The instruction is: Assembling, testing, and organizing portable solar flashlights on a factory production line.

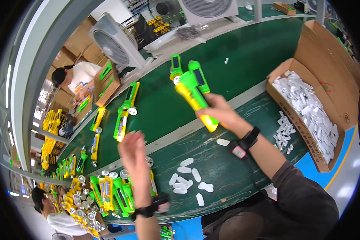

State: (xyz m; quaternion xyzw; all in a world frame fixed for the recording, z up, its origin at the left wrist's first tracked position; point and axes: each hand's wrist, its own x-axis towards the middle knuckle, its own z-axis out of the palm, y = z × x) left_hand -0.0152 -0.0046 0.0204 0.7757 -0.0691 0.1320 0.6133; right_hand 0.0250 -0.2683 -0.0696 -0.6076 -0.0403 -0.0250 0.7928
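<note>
One green-yellow torch (190, 96) sits in my right hand (220, 111); my left hand (134, 154) looks empty. I guess the torch is light, stiff, best held mid-handle.

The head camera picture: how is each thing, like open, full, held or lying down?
Right hand: closed on a light
Held green-and-yellow light: gripped near its lower end
Left hand: open, blurred, nothing seen in it
Cardboard box: open, heaped with white pieces
White ovals: loose on the green table, some overlapping
Wristband: strapped on the right wrist
White fan: can't tell if spinning
</note>
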